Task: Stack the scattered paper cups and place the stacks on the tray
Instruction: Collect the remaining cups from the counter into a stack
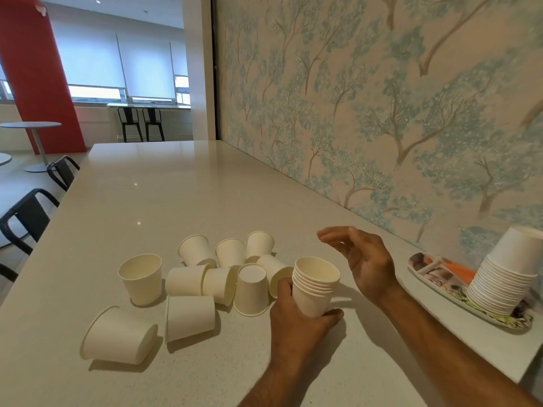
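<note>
The left hand (296, 315) grasps a small stack of cups (316, 284) (upright) above the worktop (182, 201); the right hand (365, 264) hovers released beside it.

Ten loose paper cups (190, 317), two stacks (316, 284), one tray (435, 282).

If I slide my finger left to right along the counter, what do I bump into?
Tipped cup → upright cup → left hand holding short stack → right hand → tray → tall stack.
</note>
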The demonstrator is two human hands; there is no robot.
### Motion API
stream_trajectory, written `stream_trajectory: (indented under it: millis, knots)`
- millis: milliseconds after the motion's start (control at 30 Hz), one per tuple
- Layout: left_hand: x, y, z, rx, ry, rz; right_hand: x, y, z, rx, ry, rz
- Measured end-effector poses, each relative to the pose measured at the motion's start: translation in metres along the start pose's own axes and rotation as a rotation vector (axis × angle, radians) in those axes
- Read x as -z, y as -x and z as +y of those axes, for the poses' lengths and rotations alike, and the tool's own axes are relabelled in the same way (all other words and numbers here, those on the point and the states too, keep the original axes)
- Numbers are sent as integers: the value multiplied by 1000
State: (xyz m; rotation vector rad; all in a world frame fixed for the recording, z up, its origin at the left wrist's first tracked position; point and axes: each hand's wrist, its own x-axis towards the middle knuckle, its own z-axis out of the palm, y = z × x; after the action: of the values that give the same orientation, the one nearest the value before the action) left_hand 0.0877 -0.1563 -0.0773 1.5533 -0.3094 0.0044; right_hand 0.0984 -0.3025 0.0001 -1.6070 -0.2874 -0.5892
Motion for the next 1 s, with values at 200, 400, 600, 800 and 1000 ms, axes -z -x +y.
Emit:
stream_trajectory:
  millis: [200,400,600,800,1000]
  knots:
    - [-1,0,-2,-14,33,-15,-1,-11,37,-551,154,-304]
    - [-2,1,-4,-7,34,-10,-10,-11,49,-734,-71,-466]
    - [-2,0,-3,20,23,-21,-6,-8,44,-742,-59,-430]
    - [0,-3,-4,46,-16,-24,13,-19,37,-471,253,34]
    - [0,-4,-6,51,-66,-37,45,-37,22,-293,280,291]
